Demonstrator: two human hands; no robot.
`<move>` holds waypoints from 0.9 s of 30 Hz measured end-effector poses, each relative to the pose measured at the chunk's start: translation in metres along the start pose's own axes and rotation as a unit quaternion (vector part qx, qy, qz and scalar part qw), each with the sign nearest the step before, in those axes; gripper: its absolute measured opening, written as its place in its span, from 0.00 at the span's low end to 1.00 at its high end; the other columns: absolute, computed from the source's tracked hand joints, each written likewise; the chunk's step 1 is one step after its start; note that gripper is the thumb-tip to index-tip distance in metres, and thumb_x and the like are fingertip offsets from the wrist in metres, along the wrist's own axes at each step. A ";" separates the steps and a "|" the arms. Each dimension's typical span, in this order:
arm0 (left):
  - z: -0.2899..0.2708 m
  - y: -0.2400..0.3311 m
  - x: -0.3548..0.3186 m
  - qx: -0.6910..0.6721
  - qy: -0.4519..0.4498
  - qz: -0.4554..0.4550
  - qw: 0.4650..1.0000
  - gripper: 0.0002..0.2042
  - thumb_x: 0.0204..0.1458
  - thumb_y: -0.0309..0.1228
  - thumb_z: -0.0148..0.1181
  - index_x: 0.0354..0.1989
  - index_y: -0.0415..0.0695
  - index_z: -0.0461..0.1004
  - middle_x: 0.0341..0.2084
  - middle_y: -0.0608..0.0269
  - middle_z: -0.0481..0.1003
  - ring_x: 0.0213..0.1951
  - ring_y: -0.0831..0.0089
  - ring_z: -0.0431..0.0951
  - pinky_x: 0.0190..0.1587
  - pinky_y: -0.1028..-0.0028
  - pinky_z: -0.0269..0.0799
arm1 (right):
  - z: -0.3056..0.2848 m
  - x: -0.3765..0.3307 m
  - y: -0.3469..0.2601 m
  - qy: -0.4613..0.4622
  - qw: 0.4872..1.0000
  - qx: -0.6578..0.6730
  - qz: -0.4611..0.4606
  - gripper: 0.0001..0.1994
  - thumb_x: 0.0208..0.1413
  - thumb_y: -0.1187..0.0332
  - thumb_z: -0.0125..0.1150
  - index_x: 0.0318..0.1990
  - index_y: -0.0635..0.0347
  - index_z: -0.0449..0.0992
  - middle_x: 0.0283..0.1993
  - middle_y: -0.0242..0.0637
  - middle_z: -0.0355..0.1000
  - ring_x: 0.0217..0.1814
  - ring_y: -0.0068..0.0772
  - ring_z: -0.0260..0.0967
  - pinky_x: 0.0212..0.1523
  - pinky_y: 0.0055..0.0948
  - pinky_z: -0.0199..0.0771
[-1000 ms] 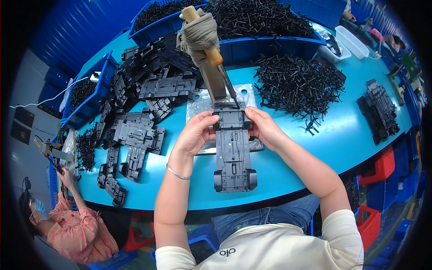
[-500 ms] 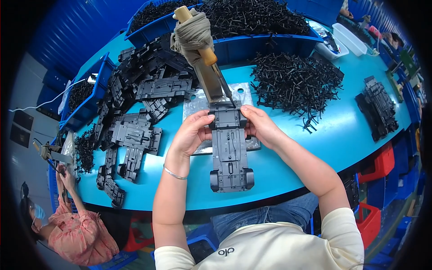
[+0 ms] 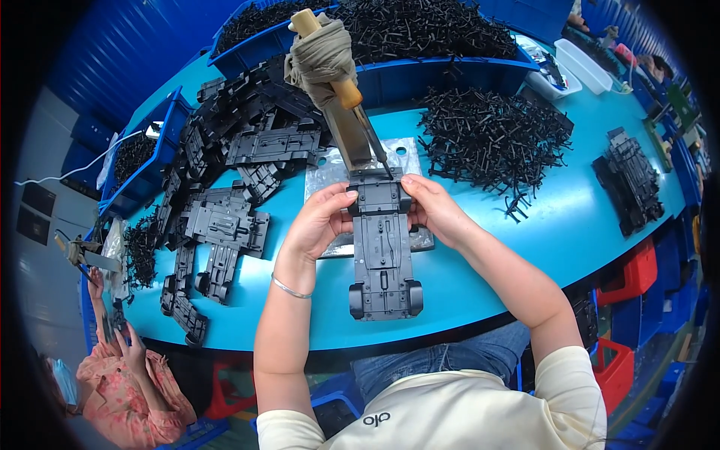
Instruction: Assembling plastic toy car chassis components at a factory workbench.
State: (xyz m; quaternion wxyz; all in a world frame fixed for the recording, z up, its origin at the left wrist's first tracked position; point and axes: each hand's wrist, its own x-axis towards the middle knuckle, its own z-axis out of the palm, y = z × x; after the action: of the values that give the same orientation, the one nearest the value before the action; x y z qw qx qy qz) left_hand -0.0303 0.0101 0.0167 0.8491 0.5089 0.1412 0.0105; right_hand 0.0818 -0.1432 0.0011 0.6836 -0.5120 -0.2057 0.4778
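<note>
Turquoise tabletop [image 3: 547, 232] forms the work surface; clock directions are taken from the workpiece, with 12 pointing away from the wearer.

Workpiece: black plastic vehicle chassis [image 3: 384, 251], at the center, its far end over a metal plate [image 3: 319, 172]. Whether its near end rests on the tabletop cannot be told.

Grip: left hand [image 3: 322, 219] closed on the 10 o'clock edge, right hand [image 3: 433, 214] on the 2 o'clock edge; thumbs above, the other fingers curled around the sides and partly hidden. At 12, a wooden-handled pointed iron [image 3: 375, 142] slants down to the far end; contact cannot be confirmed.

Recommended practice: hold the chassis square and level, apply even pressure from both sides, and position it by small slides. The right thumb lies just beside the tip and should be set lower on the edge.

Clearance: a heap of black branched parts [image 3: 491, 139] limits travel at 1 to 2; piled chassis [image 3: 274, 142] limit it at 10. Bare surface opens at 3, beyond the right forearm. At 6, the table edge runs near the chassis; avoid long pulls that way.
</note>
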 end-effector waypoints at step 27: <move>0.004 -0.016 0.037 -0.052 0.002 -0.075 0.996 0.13 0.48 0.34 0.44 0.37 0.37 0.61 0.27 0.58 0.68 0.26 0.73 0.71 0.26 0.76 0.70 | -0.023 0.008 -0.007 0.090 0.995 -0.033 0.015 0.13 0.49 0.57 0.42 0.29 0.59 0.62 0.20 0.30 0.59 0.18 0.20 0.58 0.17 0.17 0.61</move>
State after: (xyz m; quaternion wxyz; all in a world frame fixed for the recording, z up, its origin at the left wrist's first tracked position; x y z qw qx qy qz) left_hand 0.0046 0.0051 -0.0041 0.8724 0.4522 0.1797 -0.0455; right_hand 0.1063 -0.1484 -0.0033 0.6747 -0.5783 -0.1507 0.4331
